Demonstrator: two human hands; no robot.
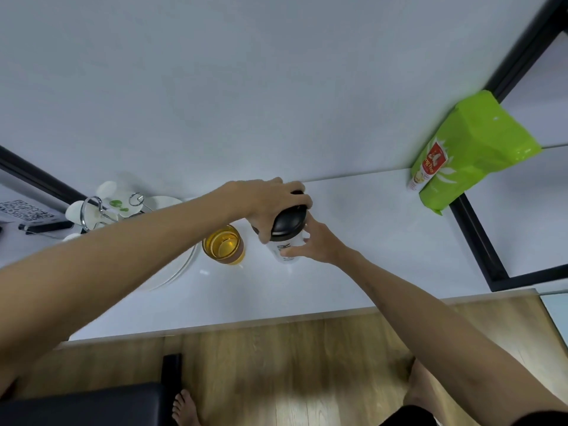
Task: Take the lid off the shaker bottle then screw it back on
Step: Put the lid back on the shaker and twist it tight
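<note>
A white shaker bottle (284, 251) with dark lettering stands on the white counter (353, 241), tilted slightly toward me. Its black lid (289, 221) sits on top of the bottle. My left hand (267, 199) reaches over from the left and grips the lid from above, fingers wrapped around its rim. My right hand (316, 244) comes in from the right and holds the white body just below the lid. Whether the lid is tight or loose on the neck is hidden by my fingers.
A glass of yellow liquid (223, 245) stands just left of the bottle. Further left are white plates (172, 265) and a metal rack with cups (107, 207). A green bag (470, 152) leans at the back right by a black frame (479, 241). The counter's front edge runs above a wooden floor.
</note>
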